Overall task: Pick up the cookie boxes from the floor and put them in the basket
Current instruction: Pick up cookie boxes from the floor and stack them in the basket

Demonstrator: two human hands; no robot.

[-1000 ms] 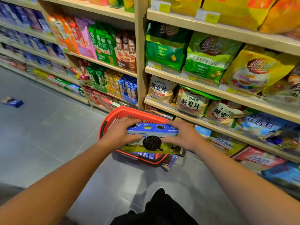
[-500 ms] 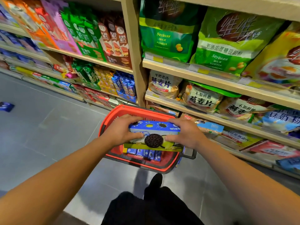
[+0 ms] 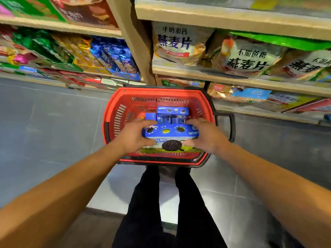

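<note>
A blue cookie box (image 3: 170, 134) with a dark cookie printed on its front is held level over the near half of the red basket (image 3: 114, 111). My left hand (image 3: 133, 136) grips its left end and my right hand (image 3: 206, 134) grips its right end. Deeper inside the basket lie more blue cookie boxes (image 3: 172, 111), one stacked on others. The basket stands on the grey floor right in front of the shelves.
Wooden shelves (image 3: 232, 80) packed with bags of oats and snack packs rise just behind the basket. The basket's black handle (image 3: 231, 126) hangs down on its right side. My dark-trousered legs (image 3: 168, 203) stand just short of the basket. Grey floor tiles (image 3: 50, 126) spread left.
I have stepped closer and the view has tipped down, so the basket is now straight below my hands. The box held in both hands has moved over the basket's inside.
</note>
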